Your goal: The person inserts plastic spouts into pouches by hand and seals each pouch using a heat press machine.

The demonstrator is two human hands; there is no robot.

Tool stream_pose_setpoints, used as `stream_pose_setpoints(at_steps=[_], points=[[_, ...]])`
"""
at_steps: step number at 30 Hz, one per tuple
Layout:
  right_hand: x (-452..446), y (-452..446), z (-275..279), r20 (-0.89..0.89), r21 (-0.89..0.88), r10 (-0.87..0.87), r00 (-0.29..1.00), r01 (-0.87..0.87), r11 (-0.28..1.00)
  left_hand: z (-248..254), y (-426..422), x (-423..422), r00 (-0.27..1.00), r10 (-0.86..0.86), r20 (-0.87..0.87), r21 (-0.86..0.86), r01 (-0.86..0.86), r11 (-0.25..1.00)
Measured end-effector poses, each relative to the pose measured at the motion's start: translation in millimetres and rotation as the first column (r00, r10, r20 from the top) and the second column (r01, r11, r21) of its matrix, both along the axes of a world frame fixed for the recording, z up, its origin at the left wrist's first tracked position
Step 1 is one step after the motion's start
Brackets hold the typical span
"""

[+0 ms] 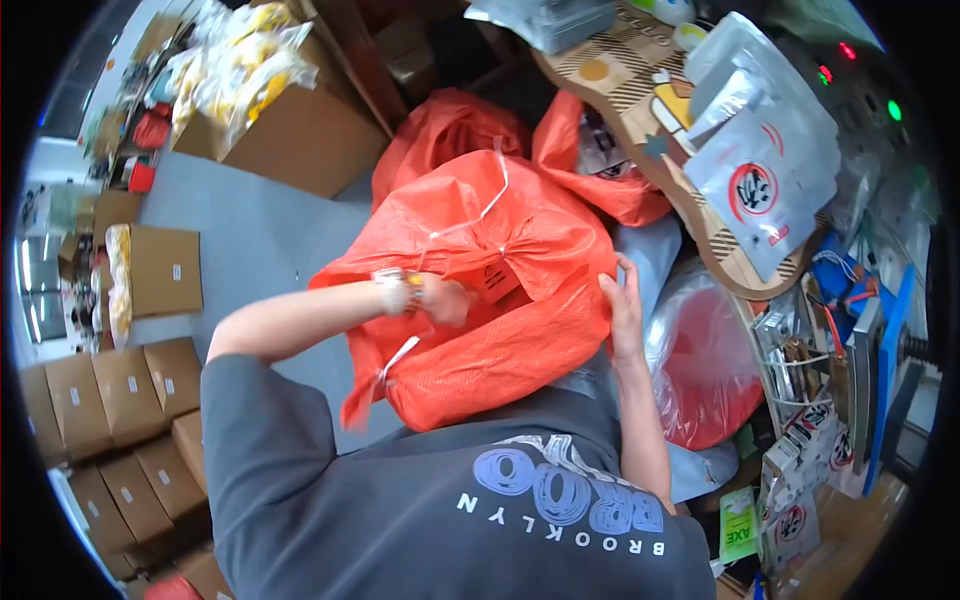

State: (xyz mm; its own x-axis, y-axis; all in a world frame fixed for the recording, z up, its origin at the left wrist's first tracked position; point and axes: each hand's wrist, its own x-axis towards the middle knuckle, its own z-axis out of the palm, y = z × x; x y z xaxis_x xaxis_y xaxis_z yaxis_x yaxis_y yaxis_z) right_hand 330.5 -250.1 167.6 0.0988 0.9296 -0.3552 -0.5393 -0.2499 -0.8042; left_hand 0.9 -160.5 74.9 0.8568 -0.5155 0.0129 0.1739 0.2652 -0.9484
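Observation:
A large red-orange woven sack (540,210) lies across my lap, its mouth gaping towards me. My left hand (447,301), with a beaded bracelet (398,291) on the wrist, is at the opening with its fingers curled and slightly blurred. What those fingers hold, if anything, is hidden. Inside the mouth a red surface with dark print (497,277) shows beside this hand. My right hand (624,305) grips the sack's right edge between thumb and fingers. White ties (402,354) hang on the sack's lower left and top.
Beyond lie more red sacks (445,128). On the right, a patterned table (720,262) bears silvery printed pouches (755,190). A clear plastic bag with red contents (705,365) stands near my right arm. Cardboard boxes (300,140) line the left; the grey floor (245,235) shows between.

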Motion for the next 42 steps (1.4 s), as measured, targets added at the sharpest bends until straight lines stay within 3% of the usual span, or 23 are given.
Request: stream_pose_setpoints(at_steps=[2, 3, 4, 6, 7, 8, 10, 11, 12, 14, 18, 21, 23, 26, 28, 29, 31, 32, 34, 36, 38, 40, 42], points=[[-0.5, -2.6, 13.7, 0.35, 0.051, 0.205, 0.914, -0.237, 0.97, -23.6, 1.3, -23.4, 1.0, 0.01, 0.012, 0.034, -0.011, 0.999], [-4.5, -3.0, 10.7, 0.527, 0.105, 0.09, 0.845, -0.17, 0.98, -38.0, 6.5, -27.8, 1.0, -0.002, 0.027, 0.069, 0.0, 0.998], [-1.7, 0.1, 9.1, 0.53, 0.108, 0.085, 0.843, -0.167, 0.98, -52.9, 11.3, -31.5, 0.999, -0.019, 0.041, 0.103, 0.015, 0.995], [3.7, 3.8, 4.7, 0.734, -0.04, 0.21, 0.646, -0.267, 0.963, -55.4, 18.8, -33.8, 0.997, -0.051, 0.059, 0.158, 0.041, 0.987], [0.2, 7.0, 4.0, 0.784, -0.074, 0.163, 0.599, -0.171, 0.983, -57.2, 19.3, -35.5, 0.996, -0.061, 0.069, 0.182, 0.047, 0.982], [-2.0, 9.8, 4.6, 0.783, -0.075, 0.166, 0.599, -0.175, 0.982, -57.9, 23.2, -37.6, 0.995, -0.07, 0.076, 0.212, 0.053, 0.976], [-6.4, 13.4, 8.9, 0.786, 0.082, -0.002, 0.618, -0.102, 0.991, -58.5, 33.9, -41.6, 0.992, -0.093, 0.087, 0.274, 0.066, 0.96], [-5.6, 12.2, 11.9, 0.817, 0.066, 0.022, 0.576, -0.132, 0.989, -60.2, 40.5, -43.4, 0.99, -0.102, 0.093, 0.307, 0.069, 0.949], [-9.4, 10.3, 8.6, 0.819, 0.07, 0.025, 0.574, -0.144, 0.987, -62.4, 45.9, -46.0, 0.989, -0.105, 0.101, 0.341, 0.065, 0.938], [-17.2, 4.8, -1.6, 0.651, 0.123, -0.063, 0.757, -0.023, 0.992, -70.9, 54.0, -49.5, 0.986, -0.114, 0.121, 0.401, 0.056, 0.914], [-12.0, 4.8, -11.7, 0.554, 0.019, -0.031, 0.832, 0.024, 1.0, -110.0, 45.3, -32.5, 0.971, -0.145, 0.19, 0.478, 0.037, 0.877], [-12.7, 27.1, 5.1, 0.658, 0.094, -0.076, 0.749, 0.019, 0.995, -127.9, 77.1, -7.2, 0.951, -0.212, 0.224, 0.568, 0.049, 0.821], [-0.5, 37.7, 9.0, 0.723, 0.063, -0.017, 0.691, -0.042, 0.997, -136.0, 93.4, 1.4, 0.937, -0.259, 0.235, 0.611, 0.065, 0.789], [6.2, 61.2, 8.0, 0.837, 0.108, 0.045, 0.545, -0.246, 0.963, -154.8, 118.8, 17.5, 0.92, -0.291, 0.264, 0.681, 0.036, 0.731], [-1.0, 72.1, 20.1, 0.75, 0.017, 0.134, 0.648, -0.222, 0.975, -169.2, 134.6, 25.1, 0.912, -0.305, 0.274, 0.723, 0.014, 0.691], [9.6, 64.4, 4.3, 0.74, -0.125, 0.244, 0.626, -0.228, 0.966, -178.2, 140.7, 27.3, 0.909, -0.31, 0.277, 0.74, 0.004, 0.673], [5.5, 69.9, -1.1, 0.555, -0.148, 0.131, 0.821, -0.057, 0.987, -197.2, 154.9, 31.1, 0.906, -0.314, 0.282, 0.775, -0.022, 0.632], [7.0, 74.1, -12.8, 0.498, -0.161, 0.112, 0.86, -0.035, 0.986, -208.8, 155.0, 33.4, 0.905, -0.311, 0.289, 0.784, -0.038, 0.619], [9.5, 87.1, -9.8, 0.424, -0.158, 0.014, 0.906, 0.059, 0.986, -231.3, 148.8, 38.5, 0.904, -0.302, 0.302, 0.798, -0.067, 0.599], [14.7, 96.3, -9.5, 0.423, -0.191, 0.07, 0.903, 0.013, 0.981, -248.2, 147.1, 48.5, 0.899, -0.305, 0.315, 0.817, -0.094, 0.569], [18.4, 105.2, -10.8, 0.425, -0.101, 0.108, 0.899, -0.071, 0.992, -260.4, 157.7, 62.4, 0.889, -0.323, 0.324, 0.845, -0.119, 0.521], [27.5, 97.1, -23.9, 0.399, -0.198, 0.143, 0.906, -0.067, 0.978, -269.3, 175.2, 75.6, 0.877, -0.354, 0.324, 0.876, -0.137, 0.463], [29.3, 83.7, -41.5, 0.233, -0.237, -0.06, 0.971, 0.116, 0.965, -276.8, 193.6, 90.0, 0.864, -0.387, 0.322, 0.903, -0.157, 0.401]])
